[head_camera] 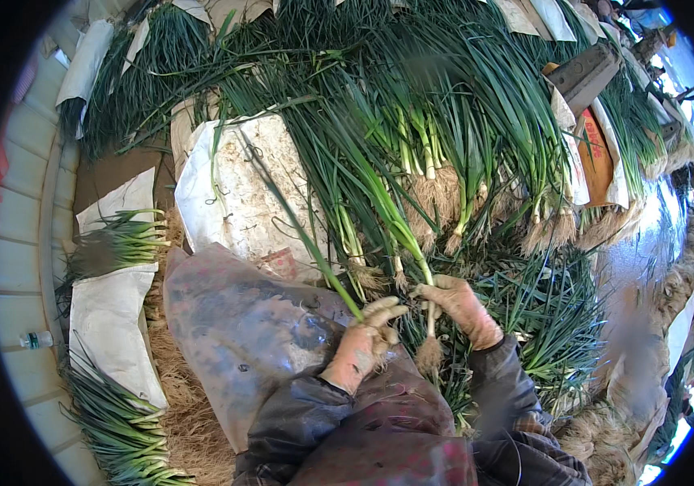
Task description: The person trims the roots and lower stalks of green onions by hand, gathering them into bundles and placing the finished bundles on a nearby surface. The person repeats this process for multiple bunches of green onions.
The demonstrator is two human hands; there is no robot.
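Note:
My right hand (pixel 459 307) grips one leek-like green onion (pixel 404 234) around its pale stem. Its leaves reach up and to the left, and its fibrous roots (pixel 429 355) hang below my fingers. To the left, my left hand (pixel 368 340) has its fingers curled at the base of a single long green leaf (pixel 304 234). That leaf slants up across a dirt-stained white sheet (pixel 249 176). Just beyond my hands, more rooted onions (pixel 432 152) lie with their leaves pointing away. A muddy plastic apron (pixel 255 322) covers my lap.
Loose green leaves (pixel 541 310) are heaped at the right. Onion bundles (pixel 122 419) and white sheets (pixel 113 328) line the left side beside a ribbed pale panel (pixel 25 261). A grey block-like object (pixel 584 76) rests among the onions at upper right. Roots (pixel 596 437) pile at lower right.

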